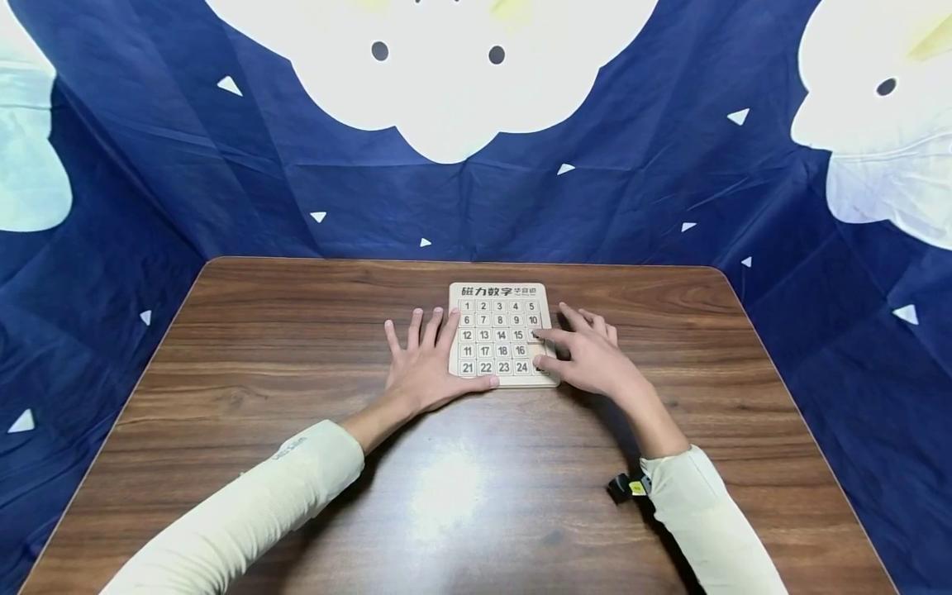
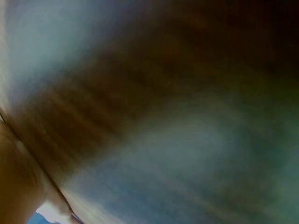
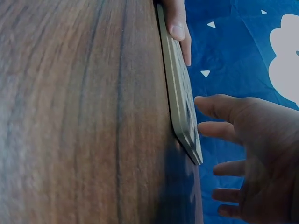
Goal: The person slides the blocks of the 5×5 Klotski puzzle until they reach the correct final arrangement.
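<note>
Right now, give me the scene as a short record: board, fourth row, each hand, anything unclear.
Board: flat on table
Fourth row: tiles 11, 17, 18, 16, then gap
Left hand: fingers spread, thumb at board's near edge
Right hand: index finger over third row's last tile
Unclear: that tile's number, partly covered

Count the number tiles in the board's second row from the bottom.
4: tile 11 at the left end, then tile 17, tile 18 and tile 16 going right. The right-end slot beside the right hand looks bare; none seems hidden.
</note>
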